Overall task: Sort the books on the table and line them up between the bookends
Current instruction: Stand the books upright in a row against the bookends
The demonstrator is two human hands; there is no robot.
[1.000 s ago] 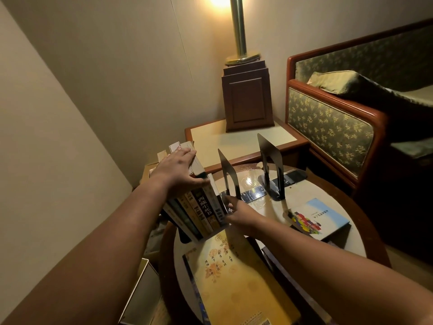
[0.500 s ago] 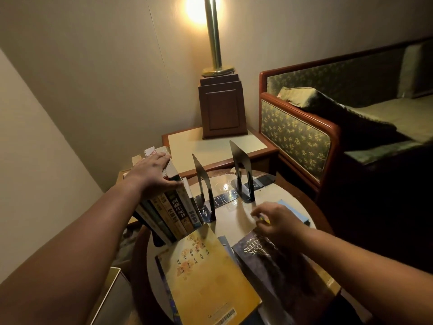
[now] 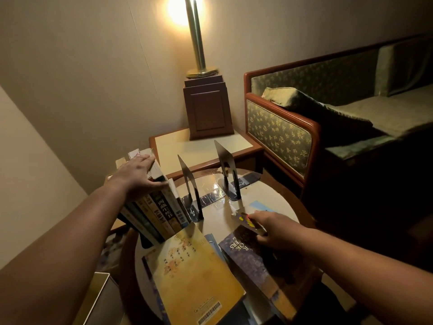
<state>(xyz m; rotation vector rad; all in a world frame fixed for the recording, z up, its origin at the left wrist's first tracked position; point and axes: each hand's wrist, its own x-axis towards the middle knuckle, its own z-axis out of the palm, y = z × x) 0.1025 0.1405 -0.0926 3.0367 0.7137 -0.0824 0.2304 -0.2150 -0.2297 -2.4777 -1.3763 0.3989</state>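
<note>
My right hand (image 3: 271, 231) has left the near bookend (image 3: 191, 195) and now pinches a thin colourful book (image 3: 246, 221) right of it. My left hand (image 3: 138, 174), fingers spread, steadies the leaning book row (image 3: 159, 212) outside that bookend, so the row isn't yet between the 2.

A brass floor lamp (image 3: 196, 41), lit at twelve o'clock, is mounted on a dark wooden pedestal (image 3: 207, 109). The pedestal is borne by a low side table (image 3: 168, 146) with a pale top and wooden rim. At three o'clock a wood-framed sofa (image 3: 281, 134) in green patterned fabric is seen, with a cushion (image 3: 288, 97) laid on its arm. Plain beige walls (image 3: 82, 66) are shown behind.
</note>
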